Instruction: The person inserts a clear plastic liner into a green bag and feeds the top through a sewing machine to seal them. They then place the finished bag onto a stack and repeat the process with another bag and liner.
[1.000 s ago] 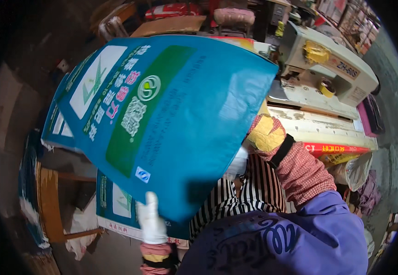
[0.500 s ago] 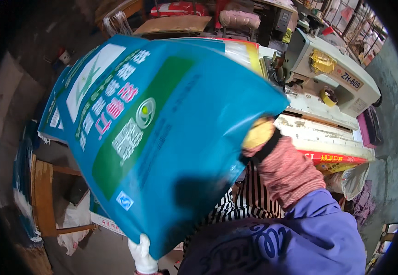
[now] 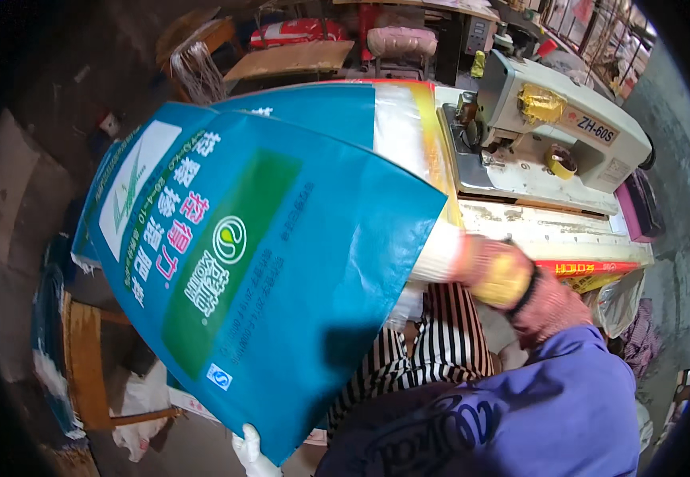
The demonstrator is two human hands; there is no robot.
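A large teal plastic woven sack [image 3: 305, 238], printed with a green band and white and pink lettering, slants across the table edge and my lap. My left hand [image 3: 254, 451], in a white glove, pinches its near lower corner, thumb on top. At the sack's right edge is my right hand [image 3: 472, 262], in a pinkish glove with a yellow patch; it is blurred, and its fingertips are hidden by the edge. Beneath the sack at the far side lies another teal sack [image 3: 321, 107] with a white panel.
A white industrial sewing machine [image 3: 559, 127] stands on the worktable [image 3: 536, 226] at the right, with a yellow tape roll [image 3: 561, 161] on it. A wooden frame [image 3: 86, 366] is at the left. Behind are a brown board [image 3: 289, 60] and a red sack [image 3: 297, 33].
The upper part of the sack has come down and towards me, baring more of the sack behind. My right hand has slid back from its edge; my left stays at the corner.
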